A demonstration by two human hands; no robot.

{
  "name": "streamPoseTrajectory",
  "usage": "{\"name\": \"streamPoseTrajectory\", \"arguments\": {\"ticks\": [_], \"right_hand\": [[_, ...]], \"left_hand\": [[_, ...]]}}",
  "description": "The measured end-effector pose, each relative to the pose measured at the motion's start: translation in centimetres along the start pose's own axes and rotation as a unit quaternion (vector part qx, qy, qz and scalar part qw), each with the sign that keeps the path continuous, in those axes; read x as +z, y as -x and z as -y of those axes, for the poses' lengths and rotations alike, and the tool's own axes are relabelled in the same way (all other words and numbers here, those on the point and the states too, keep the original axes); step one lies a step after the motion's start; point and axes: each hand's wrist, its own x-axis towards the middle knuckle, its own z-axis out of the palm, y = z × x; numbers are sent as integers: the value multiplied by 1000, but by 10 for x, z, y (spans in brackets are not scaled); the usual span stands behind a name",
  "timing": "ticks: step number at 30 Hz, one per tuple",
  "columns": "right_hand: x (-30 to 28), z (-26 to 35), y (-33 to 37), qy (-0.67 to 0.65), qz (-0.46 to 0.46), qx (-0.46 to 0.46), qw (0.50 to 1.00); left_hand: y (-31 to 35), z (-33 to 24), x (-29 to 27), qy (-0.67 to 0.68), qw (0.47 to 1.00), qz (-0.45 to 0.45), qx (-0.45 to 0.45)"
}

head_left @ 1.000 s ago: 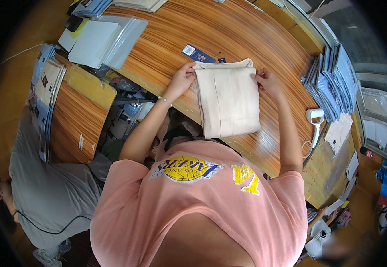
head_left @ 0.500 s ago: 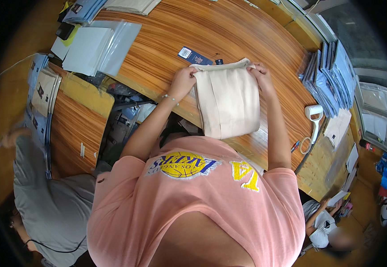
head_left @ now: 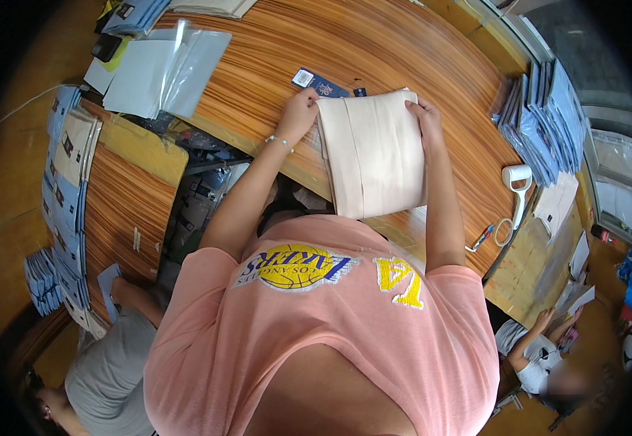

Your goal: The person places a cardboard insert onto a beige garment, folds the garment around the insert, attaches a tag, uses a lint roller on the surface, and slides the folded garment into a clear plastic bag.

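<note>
A folded cream garment (head_left: 374, 152) lies on the wood-grain table (head_left: 279, 43) in front of my chest, its upper edge flat and its near edge toward me. My left hand (head_left: 301, 115) is closed at the far left corner, fingertips pinching the cloth. At the far right corner my right hand (head_left: 426, 122) grips the edge between thumb and fingers. Just beyond the garment lies a dark blue hang tag (head_left: 323, 85) with a white label, and a small dark tag (head_left: 359, 92) touches its end.
White sheets and clear plastic bags (head_left: 149, 76) lie at the left. Bagged blue garments (head_left: 541, 120) are stacked at the right, near a white handheld device (head_left: 517, 178) and a small tool (head_left: 483, 236). One co-worker (head_left: 112, 363) is at lower left, another (head_left: 534, 356) at lower right.
The garment's far edge, raised and curled before, now lies flat. My hands have shifted slightly at its corners. The co-worker at left has drawn an arm back and lower.
</note>
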Motion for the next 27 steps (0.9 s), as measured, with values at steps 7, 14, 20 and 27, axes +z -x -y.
{"name": "streamPoseTrajectory", "arguments": {"ticks": [7, 14, 20, 27], "right_hand": [[-2, -4, -2, 11, -1, -4, 1000], [0, -1, -2, 31, 16, -5, 999], [-5, 3, -7, 271, 17, -134, 953], [-4, 6, -7, 338, -122, -88, 929]], "left_hand": [[4, -20, -10, 161, 976, 35, -139], [66, -5, 17, -53, 998, -21, 34], [73, -6, 22, 81, 994, 15, -70], [57, -13, 13, 177, 979, -30, -93]]}}
